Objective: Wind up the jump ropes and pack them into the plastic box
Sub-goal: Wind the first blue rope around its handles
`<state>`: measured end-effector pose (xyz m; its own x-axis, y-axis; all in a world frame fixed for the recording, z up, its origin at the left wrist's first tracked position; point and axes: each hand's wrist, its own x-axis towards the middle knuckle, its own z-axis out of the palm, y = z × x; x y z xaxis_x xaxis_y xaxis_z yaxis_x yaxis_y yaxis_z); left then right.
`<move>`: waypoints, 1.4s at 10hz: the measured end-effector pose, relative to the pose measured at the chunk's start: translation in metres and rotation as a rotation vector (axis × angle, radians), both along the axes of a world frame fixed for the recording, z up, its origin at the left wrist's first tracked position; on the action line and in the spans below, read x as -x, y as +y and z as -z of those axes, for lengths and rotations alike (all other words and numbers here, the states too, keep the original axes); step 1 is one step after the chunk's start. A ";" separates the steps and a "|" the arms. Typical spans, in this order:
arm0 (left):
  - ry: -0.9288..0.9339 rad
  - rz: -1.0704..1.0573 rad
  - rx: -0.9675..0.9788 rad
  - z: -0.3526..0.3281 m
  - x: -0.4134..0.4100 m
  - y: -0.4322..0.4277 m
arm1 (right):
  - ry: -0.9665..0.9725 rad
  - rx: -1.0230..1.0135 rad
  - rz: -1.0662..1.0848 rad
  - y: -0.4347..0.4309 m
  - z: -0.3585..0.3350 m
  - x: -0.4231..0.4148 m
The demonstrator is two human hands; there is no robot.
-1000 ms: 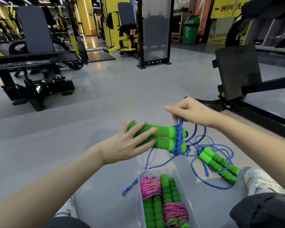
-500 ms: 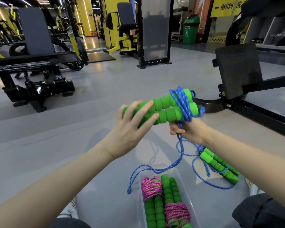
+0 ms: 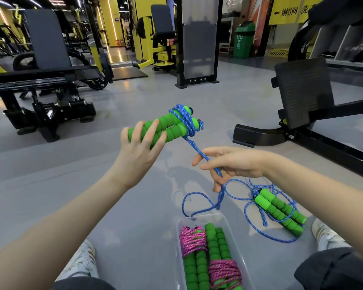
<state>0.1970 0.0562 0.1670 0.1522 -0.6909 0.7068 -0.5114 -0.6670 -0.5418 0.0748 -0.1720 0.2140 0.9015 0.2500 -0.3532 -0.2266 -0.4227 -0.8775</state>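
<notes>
Single head-worn wide-angle view, seated low, facing forward and down, left hand (image 3: 139, 155) and right hand (image 3: 235, 164) close below the lens, gym floor (image 3: 134, 97) stretching away beyond

Grey gym floor (image 3: 134, 206) with clear plastic box (image 3: 214, 214), loose blue jump rope (image 3: 281, 212), machine frames (image 3: 260, 132).

A gym is indicated by a padded weight bench (image 3: 44, 65), yellow-framed exercise machines (image 3: 155, 49) and grey rubber flooring (image 3: 134, 97).
</notes>
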 end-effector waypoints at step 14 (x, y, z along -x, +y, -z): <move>0.009 0.054 -0.338 0.011 0.006 0.007 | -0.153 0.345 -0.014 -0.004 -0.008 0.011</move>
